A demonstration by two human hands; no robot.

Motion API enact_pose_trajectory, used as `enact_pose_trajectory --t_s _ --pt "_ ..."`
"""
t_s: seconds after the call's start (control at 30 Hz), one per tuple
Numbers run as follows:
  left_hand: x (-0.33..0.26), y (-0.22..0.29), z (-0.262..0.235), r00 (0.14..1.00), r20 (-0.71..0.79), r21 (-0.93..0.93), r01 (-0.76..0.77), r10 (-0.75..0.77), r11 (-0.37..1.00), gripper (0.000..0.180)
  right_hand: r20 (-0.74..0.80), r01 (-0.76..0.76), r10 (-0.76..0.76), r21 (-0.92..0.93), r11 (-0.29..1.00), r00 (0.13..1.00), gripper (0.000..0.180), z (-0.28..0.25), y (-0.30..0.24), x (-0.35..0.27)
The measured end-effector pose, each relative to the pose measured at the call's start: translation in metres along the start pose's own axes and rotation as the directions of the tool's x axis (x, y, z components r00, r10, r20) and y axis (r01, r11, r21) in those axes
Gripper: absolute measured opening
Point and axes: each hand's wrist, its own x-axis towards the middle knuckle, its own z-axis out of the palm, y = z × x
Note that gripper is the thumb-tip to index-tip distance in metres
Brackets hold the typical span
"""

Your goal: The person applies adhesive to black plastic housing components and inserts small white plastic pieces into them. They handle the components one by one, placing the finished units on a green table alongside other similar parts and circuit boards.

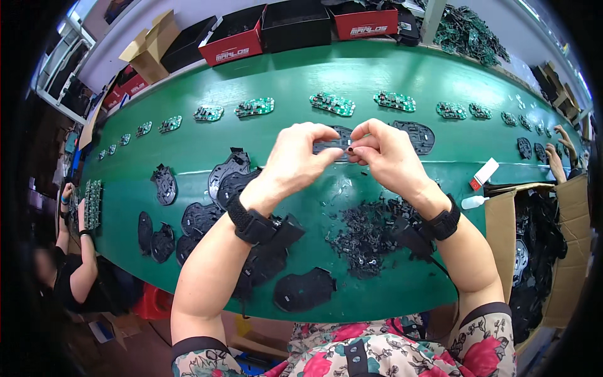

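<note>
My right hand point(391, 157) is closed in a pinch on a small dark part point(350, 150), too small to name. Beside it, my left hand point(295, 156) has its thumb and forefinger apart in a curve, the thumb tip close to that part. Its other fingers are mostly hidden. Under and behind both hands lies a black plastic shell point(333, 139), partly covered by them. Another black shell point(414, 136) lies just right of my right hand. Below my hands, a heap of small black plastic pieces point(367, 235) spreads over the green table point(295, 191).
Green circuit boards point(333, 103) stand in a row across the table. More black shells point(164, 185) lie left and near. At right are a white bottle point(474, 202), a small box point(484, 174) and a cardboard carton point(500, 239). Other people's hands point(556, 163) work at both ends.
</note>
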Motion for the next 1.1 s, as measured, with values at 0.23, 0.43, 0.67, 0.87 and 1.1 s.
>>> enact_pose_trajectory --t_s 0.23,0.43,0.67,0.87,1.1 --pt "0.013 0.002 0.013 0.992 -0.117 -0.156 -0.063 0.045 0.986 0.013 -0.080 -0.028 0.029 0.011 1.000 0.996 0.014 0.009 -0.005 0.013" --pt "0.030 -0.002 0.022 0.968 -0.226 -0.035 -0.118 0.107 0.992 0.014 -0.105 -0.038 0.039 0.005 0.999 0.994 0.012 0.002 0.007 0.026" --pt "0.073 -0.038 0.040 0.995 -0.051 0.035 0.084 -0.082 0.996 0.016 -0.145 -0.046 -0.021 -0.446 0.894 0.989 0.011 -0.005 0.031 0.037" --pt "0.089 -0.038 0.059 0.963 -0.044 0.191 0.270 -0.267 0.944 0.014 -0.116 -0.112 0.059 -0.530 0.841 0.991 0.013 -0.002 0.055 0.043" --pt "0.095 -0.040 0.059 0.929 -0.032 0.087 0.371 -0.369 0.925 0.014 -0.131 -0.102 0.033 -0.562 0.821 0.991 0.013 0.000 0.058 0.044"
